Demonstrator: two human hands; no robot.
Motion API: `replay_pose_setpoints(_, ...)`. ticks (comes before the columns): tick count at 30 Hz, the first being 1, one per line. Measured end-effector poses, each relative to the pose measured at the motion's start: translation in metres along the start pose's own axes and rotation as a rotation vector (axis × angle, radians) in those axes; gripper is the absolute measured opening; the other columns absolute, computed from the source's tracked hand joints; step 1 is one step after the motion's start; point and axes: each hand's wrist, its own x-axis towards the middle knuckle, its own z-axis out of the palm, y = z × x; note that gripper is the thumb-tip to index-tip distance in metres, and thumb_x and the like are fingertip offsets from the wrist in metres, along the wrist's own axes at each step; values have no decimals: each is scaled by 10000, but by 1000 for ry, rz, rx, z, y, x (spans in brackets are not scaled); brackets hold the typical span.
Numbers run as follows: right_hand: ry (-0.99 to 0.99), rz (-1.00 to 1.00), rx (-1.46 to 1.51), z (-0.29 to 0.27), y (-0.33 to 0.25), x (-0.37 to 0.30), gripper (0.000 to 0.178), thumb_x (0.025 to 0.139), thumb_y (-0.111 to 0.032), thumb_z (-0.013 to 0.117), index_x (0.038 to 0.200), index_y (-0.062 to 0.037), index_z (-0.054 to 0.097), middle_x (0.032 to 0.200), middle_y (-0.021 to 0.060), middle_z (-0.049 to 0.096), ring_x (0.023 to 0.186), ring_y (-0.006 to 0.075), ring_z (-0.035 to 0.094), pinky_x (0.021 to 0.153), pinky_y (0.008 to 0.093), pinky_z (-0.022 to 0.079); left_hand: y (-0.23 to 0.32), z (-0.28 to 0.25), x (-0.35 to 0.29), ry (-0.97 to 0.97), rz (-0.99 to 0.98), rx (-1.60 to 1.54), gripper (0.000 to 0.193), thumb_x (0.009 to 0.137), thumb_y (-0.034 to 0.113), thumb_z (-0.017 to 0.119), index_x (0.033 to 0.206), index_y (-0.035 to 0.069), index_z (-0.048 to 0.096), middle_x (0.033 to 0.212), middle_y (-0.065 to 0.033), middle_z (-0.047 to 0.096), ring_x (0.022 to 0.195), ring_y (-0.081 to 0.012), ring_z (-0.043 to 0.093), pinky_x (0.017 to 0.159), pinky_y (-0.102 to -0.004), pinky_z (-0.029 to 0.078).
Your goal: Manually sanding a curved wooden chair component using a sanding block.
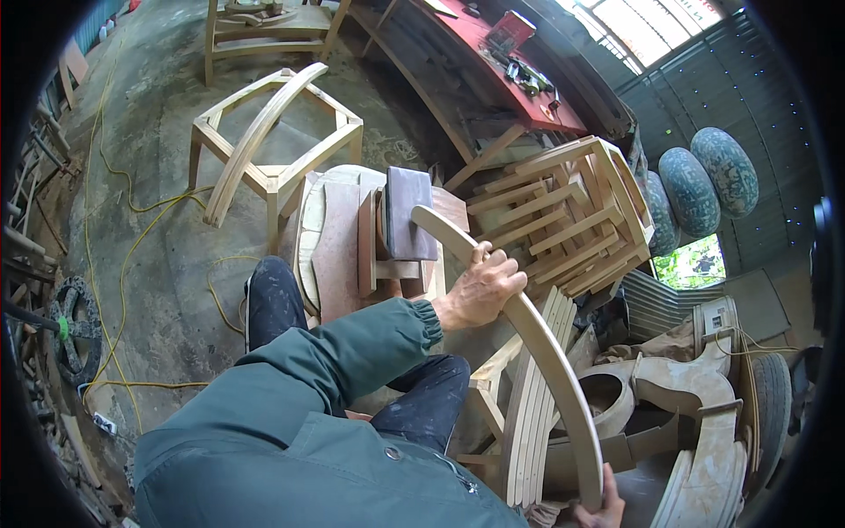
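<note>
A long, curved wooden slat (556, 363) runs from the middle of the view down to the lower right. My left hand (486, 286) wraps around its upper part, with the arm reaching across my body. Low at the right, my right hand (604, 505) grips the bottom end, its fingers partly hidden by the wood. The slat's upper tip overlaps the edge of a flat purple-grey pad (410, 211), which stands upright on a wooden base (336, 255) in front of my knees. Whether tip and pad touch, I cannot tell.
Ahead on the left, another curved slat (264, 132) rests across a wooden stool frame (329, 145). Stacked frames (607, 198) stand at the right, near a red-topped bench (493, 62). Bundled wooden strips (532, 400) lie beside my slat. A yellow cord (132, 290) crosses the floor.
</note>
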Motion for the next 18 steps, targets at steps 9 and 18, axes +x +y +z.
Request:
replay_pose_setpoints(9, 268, -489, 27, 194, 9, 120, 767, 878, -80, 796, 1564, -91, 455, 1164, 264, 699, 1018, 410, 726, 843, 431, 579, -123, -36, 31, -68, 13, 215, 309, 772, 79, 749, 1073, 132, 702, 1092, -59, 648, 1234, -263, 572, 1196, -574, 281)
replay_pose_setpoints(18, 194, -522, -127, 115, -4, 99, 660, 841, -81, 821, 1457, -78, 585, 1059, 246, 736, 941, 379, 749, 834, 430, 592, -93, -44, -8, -13, -172, 105, 308, 721, 13, 774, 971, 113, 623, 1080, -87, 608, 1251, -307, 552, 1180, -620, 295)
